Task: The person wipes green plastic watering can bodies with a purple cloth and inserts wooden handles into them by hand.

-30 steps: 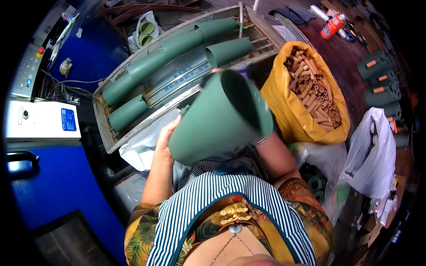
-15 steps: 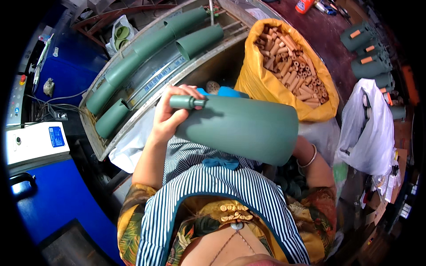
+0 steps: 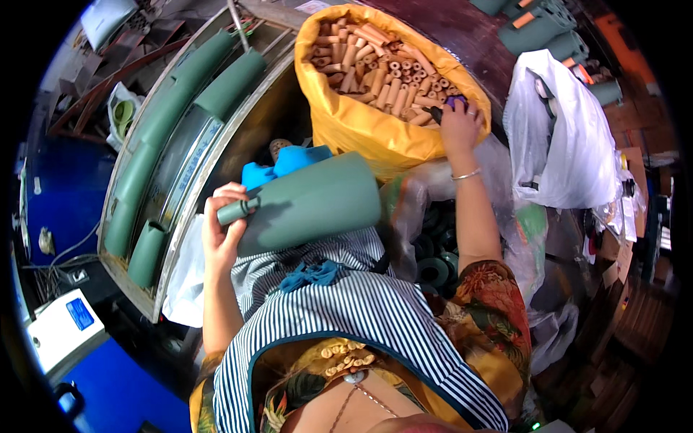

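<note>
My left hand (image 3: 220,227) is closed round a short green stub that sticks out of the side of a large green tapered tube (image 3: 317,202). The tube lies sideways in front of my striped apron, its wide end toward the right. My right hand (image 3: 460,126) reaches out to the near right rim of a yellow sack (image 3: 375,133), over the short tan hollow sticks (image 3: 390,79) that fill it. At its fingertips I see something dark and purple, too small to name. The fingers are bent and partly hidden.
A metal-edged trough (image 3: 162,245) with several green tubes (image 3: 137,173) runs along the left. Blue cloth-like pieces (image 3: 289,162) lie behind the held tube. Dark round parts (image 3: 433,270) sit in a clear plastic bag. A white bag (image 3: 563,137) stands at the right, near more green tubes (image 3: 534,29).
My right hand has come out from behind the tube's wide end and moved forward to the sack. My left hand still holds the tube, now tilted with its wide end raised. The view has shifted.
</note>
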`<state>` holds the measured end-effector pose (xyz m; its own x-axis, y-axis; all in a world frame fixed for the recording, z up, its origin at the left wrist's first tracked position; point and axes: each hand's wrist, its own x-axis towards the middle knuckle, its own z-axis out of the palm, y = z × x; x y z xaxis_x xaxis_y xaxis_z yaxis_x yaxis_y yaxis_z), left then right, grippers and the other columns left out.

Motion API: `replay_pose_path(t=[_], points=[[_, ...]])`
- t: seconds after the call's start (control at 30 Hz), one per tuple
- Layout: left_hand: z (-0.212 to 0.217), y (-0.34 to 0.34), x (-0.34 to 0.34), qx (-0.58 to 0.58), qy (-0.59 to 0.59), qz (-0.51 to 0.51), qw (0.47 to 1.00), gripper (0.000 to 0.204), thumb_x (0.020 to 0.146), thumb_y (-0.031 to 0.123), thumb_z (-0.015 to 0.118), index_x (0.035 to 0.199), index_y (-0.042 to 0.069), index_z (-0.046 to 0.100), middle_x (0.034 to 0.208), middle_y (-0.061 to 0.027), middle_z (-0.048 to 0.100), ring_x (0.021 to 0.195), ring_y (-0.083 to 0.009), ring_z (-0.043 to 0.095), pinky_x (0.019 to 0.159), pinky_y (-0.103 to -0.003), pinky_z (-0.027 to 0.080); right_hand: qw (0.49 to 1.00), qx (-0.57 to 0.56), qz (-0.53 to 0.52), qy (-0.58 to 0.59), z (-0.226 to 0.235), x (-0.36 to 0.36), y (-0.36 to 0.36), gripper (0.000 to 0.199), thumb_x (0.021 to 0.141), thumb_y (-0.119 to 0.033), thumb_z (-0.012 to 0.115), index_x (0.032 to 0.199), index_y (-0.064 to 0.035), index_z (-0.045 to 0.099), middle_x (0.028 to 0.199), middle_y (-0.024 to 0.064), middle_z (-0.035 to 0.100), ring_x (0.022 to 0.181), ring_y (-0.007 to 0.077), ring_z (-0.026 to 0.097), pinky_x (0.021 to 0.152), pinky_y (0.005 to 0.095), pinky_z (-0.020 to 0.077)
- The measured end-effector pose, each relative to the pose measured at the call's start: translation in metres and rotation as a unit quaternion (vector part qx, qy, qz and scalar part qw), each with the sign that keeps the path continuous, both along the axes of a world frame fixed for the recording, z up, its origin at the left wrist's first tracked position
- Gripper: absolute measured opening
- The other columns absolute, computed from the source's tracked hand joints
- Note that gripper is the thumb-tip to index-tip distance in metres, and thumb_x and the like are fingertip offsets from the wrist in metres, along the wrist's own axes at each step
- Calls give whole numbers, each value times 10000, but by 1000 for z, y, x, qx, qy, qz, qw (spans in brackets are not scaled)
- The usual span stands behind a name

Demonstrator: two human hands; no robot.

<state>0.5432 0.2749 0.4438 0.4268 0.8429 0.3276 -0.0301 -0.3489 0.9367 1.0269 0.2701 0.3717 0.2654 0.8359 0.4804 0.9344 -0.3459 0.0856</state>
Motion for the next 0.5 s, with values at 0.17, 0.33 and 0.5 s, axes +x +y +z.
replay_pose_path(t=[0.17,0.33,0.5], points=[[-8,-6,-2,-16,68,25,997,353,895,305,697,1028,26,526,1004,-109,622,1141,-306,530,1141,-537,243,986,-147,73,16,-13,-13,47,244,817,-247,653,996,-92,713,1175,66,623,1158,310,542,965,508,433],[-19,-6,-4,-29,53,21,998,336,900,308,688,1041,46,532,1007,-90,630,1132,-296,549,1159,-549,192,959,-249,33,133,-1,-30,54,209,870,-235,595,925,-69,711,1110,62,632,1135,318,542,928,494,438],[-23,-8,2,-63,93,12,994,289,878,238,667,1069,64,537,1080,-83,623,1174,-255,549,1181,-545,140,899,142,219,350,43,-63,35,188,843,-205,674,993,-93,667,1026,75,670,983,272,626,805,376,515]])
